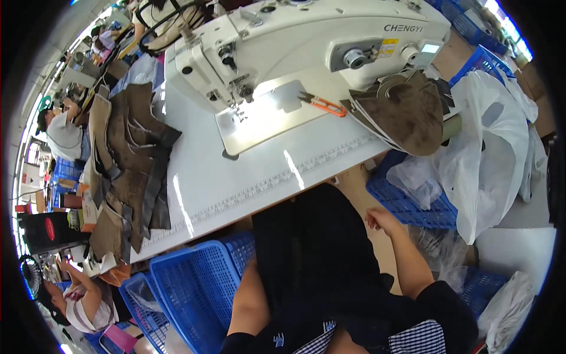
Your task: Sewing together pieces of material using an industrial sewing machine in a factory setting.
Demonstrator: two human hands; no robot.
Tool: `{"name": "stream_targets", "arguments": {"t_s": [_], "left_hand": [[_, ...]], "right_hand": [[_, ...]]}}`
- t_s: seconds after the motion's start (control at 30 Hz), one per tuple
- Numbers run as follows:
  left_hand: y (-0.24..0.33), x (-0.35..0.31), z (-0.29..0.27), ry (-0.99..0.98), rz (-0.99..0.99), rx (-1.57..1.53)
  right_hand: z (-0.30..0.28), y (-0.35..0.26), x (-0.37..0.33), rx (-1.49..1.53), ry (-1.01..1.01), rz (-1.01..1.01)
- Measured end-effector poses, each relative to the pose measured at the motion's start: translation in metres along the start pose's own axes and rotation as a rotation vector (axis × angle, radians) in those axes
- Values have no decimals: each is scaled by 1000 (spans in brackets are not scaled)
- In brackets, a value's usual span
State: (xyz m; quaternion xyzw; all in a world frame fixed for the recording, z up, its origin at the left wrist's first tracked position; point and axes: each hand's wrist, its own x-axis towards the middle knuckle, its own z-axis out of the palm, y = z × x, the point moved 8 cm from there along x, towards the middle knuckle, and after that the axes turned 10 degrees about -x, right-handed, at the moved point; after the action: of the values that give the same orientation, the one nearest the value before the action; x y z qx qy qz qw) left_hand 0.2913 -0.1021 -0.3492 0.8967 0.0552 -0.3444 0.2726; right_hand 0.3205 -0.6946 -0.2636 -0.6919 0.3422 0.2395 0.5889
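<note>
The right hand (382, 220) is hanging below the bench (203, 150), its grip loosely curled; whether it is clamping anything, I cannot tell. The left hand is hiding beside the lap. Just right of the right grip, a basket (396, 200) is standing; beyond it, brown pieces (415, 121) are lying by the machine (295, 38). Handling seems to be pausing; reaching a piece would be calling for raising the grip.

Open blue basket (191, 268) at left, blue mesh crate (423, 218) at right
</note>
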Motion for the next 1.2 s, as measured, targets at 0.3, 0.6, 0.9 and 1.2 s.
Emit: {"name": "stream_targets", "arguments": {"t_s": [0.3, 0.6, 0.9, 1.2], "left_hand": [[123, 148, -82, 292, 107, -98], [170, 209, -152, 627, 62, -247], [161, 131, -121, 856, 63, -335], [317, -45, -314, -23, 551, -891]], "right_hand": [[102, 140, 34, 427, -331, 535], [46, 50, 107, -66, -155, 431], [-9, 71, 80, -267, 235, 153], [55, -241, -122, -280, 361, -763]]}}
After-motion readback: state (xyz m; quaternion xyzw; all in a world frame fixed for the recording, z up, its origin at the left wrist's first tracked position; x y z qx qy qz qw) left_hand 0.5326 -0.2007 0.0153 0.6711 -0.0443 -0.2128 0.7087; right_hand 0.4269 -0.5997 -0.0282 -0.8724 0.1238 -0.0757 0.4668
